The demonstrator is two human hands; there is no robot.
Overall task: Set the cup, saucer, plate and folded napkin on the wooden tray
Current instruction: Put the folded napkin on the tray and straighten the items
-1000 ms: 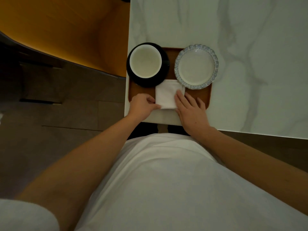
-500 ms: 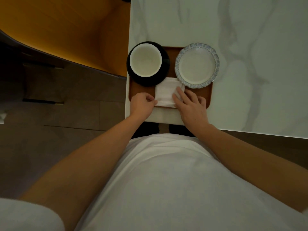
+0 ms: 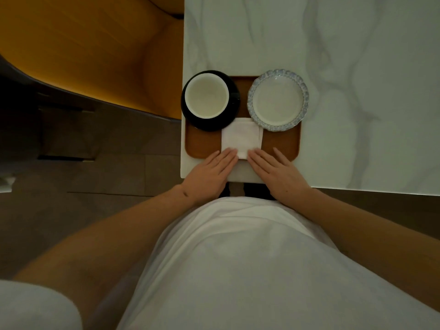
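Your left hand (image 3: 209, 173) and right hand (image 3: 277, 173) lie flat, palms down, fingers stretched out and gripping nothing, at the near edge of the wooden tray (image 3: 281, 145) on the marble table (image 3: 357, 67). Their fingertips sit at the 2 near corners of the folded white napkin (image 3: 240, 138), which lies at the tray's near middle. The white cup (image 3: 206, 96) stands on the black saucer (image 3: 234, 101) at far left; the blue-rimmed plate (image 3: 278, 100) is at far right.
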